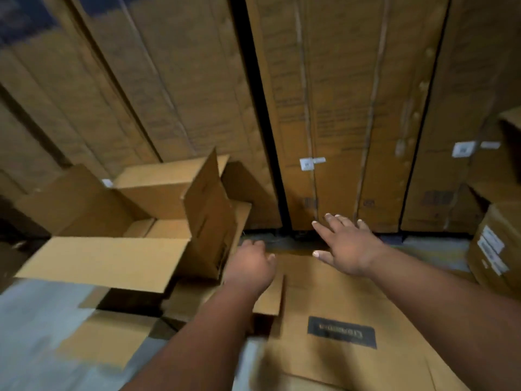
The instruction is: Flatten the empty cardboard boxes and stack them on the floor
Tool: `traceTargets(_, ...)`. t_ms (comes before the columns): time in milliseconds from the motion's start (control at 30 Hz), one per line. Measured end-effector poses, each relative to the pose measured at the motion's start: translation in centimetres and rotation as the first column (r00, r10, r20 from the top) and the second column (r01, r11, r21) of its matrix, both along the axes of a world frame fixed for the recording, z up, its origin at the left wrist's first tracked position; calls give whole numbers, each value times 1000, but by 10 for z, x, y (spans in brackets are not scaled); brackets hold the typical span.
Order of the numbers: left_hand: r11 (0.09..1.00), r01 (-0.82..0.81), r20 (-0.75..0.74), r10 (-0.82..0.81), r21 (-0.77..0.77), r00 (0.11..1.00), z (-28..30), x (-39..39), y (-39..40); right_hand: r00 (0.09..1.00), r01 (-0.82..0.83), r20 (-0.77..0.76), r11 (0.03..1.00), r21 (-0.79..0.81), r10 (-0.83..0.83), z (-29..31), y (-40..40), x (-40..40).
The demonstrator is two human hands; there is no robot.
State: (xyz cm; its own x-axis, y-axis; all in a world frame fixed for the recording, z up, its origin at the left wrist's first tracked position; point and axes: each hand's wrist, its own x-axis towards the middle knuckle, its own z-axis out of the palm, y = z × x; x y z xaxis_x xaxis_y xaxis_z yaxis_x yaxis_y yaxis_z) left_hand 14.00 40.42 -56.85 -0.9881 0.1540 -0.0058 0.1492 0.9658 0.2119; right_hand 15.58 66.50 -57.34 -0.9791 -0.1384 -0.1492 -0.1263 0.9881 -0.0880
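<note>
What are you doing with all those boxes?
A person is breaking down cardboard boxes. A flattened box with a dark label lies on the floor in front of them. The right hand hovers above its far end with fingers spread, and the left hand, fingers curled, is by its left edge; whether it grips anything is unclear. To the left, an open box with its flaps up is not yet flattened. Tall cartons stand behind.
</note>
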Motion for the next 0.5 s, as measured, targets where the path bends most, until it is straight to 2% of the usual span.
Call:
traceTargets(167, 994, -53, -338, 83, 96, 937, 125, 16, -71, 981, -88, -175, 996, -4, 86, 119, -83, -6)
traceTargets(267, 977, -97, -430, 171, 188, 886, 158, 18, -122, 954, -154, -256, 988, 32, 157, 161, -131, -8)
traceTargets(367, 975, -167, -335, 207, 145, 919, 151, 10, -176, 931, -210, -289, 975, 74, 223, 178, -181, -9)
traceTargets(500, 994, -112, -5, 112, -18, 994, 110, -5, -224, 900, -290, -284, 941, 173, 330, 173, -240, -18)
